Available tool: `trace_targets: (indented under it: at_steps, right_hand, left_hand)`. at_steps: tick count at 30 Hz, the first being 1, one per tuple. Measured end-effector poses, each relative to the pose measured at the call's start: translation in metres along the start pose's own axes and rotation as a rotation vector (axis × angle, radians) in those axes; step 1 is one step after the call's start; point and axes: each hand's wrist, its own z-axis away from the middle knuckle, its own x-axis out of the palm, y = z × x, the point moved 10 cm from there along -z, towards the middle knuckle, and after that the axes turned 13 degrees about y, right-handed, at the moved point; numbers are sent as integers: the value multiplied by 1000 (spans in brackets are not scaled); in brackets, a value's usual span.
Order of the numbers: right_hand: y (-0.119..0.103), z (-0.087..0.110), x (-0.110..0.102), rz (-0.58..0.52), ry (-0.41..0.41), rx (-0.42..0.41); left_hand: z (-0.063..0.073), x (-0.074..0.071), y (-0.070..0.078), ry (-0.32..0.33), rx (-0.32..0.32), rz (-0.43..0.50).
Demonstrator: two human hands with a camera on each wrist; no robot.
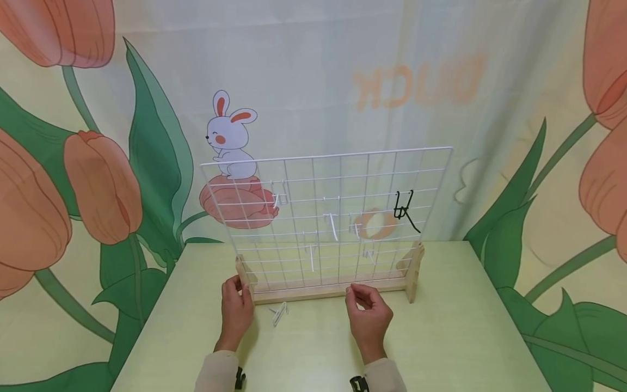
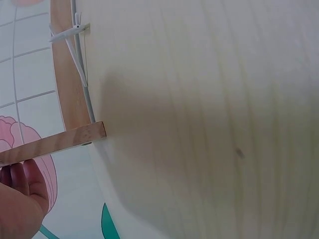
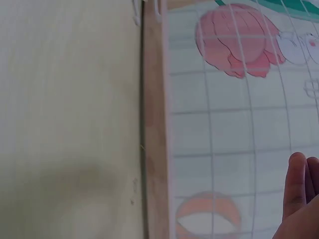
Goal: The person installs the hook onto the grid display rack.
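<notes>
A white wire grid panel [image 1: 299,218] stands upright in a wooden stand [image 1: 299,295]. At the stand's left end my left hand [image 1: 237,307] grips the wooden end piece [image 2: 55,144], its fingers bent against the wood. My right hand [image 1: 369,318] is in front of the base bar, right of the middle, fingers loosely curled with thumb near forefinger; nothing shows between them. Several white hooks [image 1: 333,226] hang on the grid, and a black hook [image 1: 403,211] hangs at its upper right. One loose white hook [image 1: 279,314] lies before the stand, near my left hand.
The pale wood-grain table [image 1: 450,326] carries the stand near its back edge. Behind it hangs a curtain [image 1: 313,81] printed with tulips, a rabbit and lettering. The stand's right end piece [image 1: 415,275] rises beyond my right hand.
</notes>
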Motion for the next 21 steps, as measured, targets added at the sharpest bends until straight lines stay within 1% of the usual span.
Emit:
trace_targets:
  at_steps: [2, 5, 9, 12, 17, 21]
  right_hand:
    - [10, 11, 7, -2, -35, 7]
    - [18, 29, 18, -21, -97, 17]
    - [23, 54, 32, -36, -176, 29]
    - [25, 70, 41, -32, -211, 52]
    - [29, 90, 55, -23, -255, 100]
    - [36, 101, 67, 0, -307, 163]
  left_hand:
    - [0, 0, 0, -4, -5, -2]
    - [0, -1, 1, -9, -8, 1]
    - [-1, -1, 0, -12, -15, 7]
    - [0, 0, 1, -17, -14, 10]
    - [-1, 2, -2, -32, -30, 9]
    - [-2, 2, -4, -49, -45, 10]
